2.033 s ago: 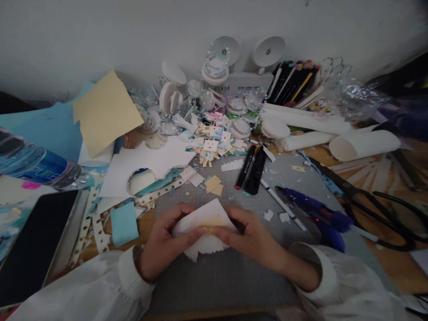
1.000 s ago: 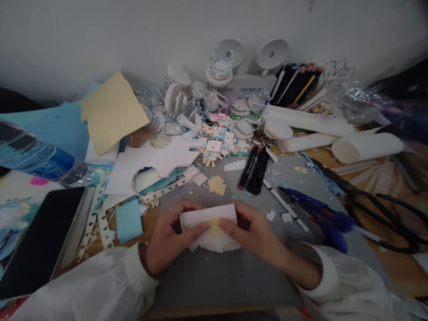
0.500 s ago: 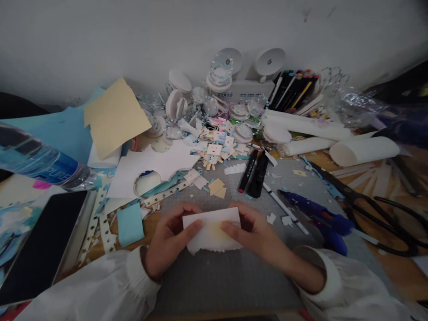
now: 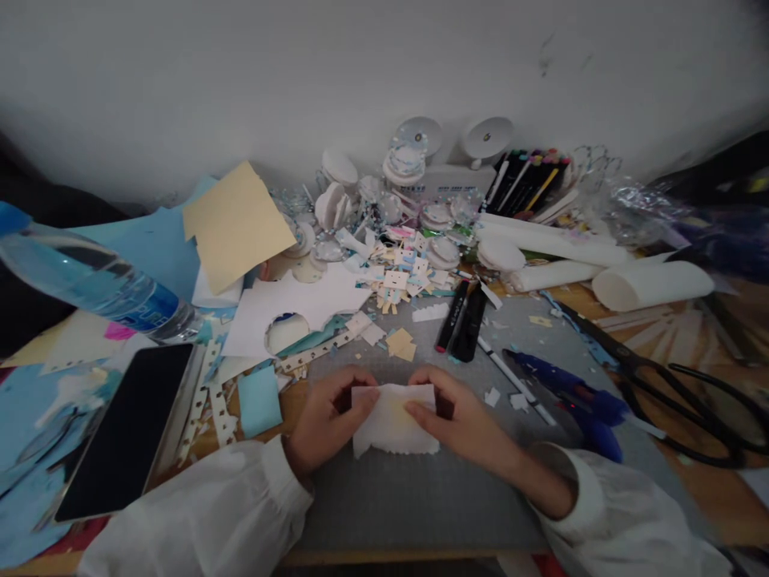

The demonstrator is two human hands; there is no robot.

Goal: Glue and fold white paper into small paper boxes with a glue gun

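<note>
White paper [image 4: 393,421] hides both hands' fingertips.

Left hand [image 4: 324,421] and right hand [image 4: 465,421] pinching white paper piece [image 4: 393,421], grey cutting mat [image 4: 414,505]

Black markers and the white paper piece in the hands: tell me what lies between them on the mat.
In the head view, between the black markers and the white paper piece lies grey cutting mat with two small tan paper squares and tiny scraps.

Dim, flat light; soft focus, with edges bowed and smeared.
</note>
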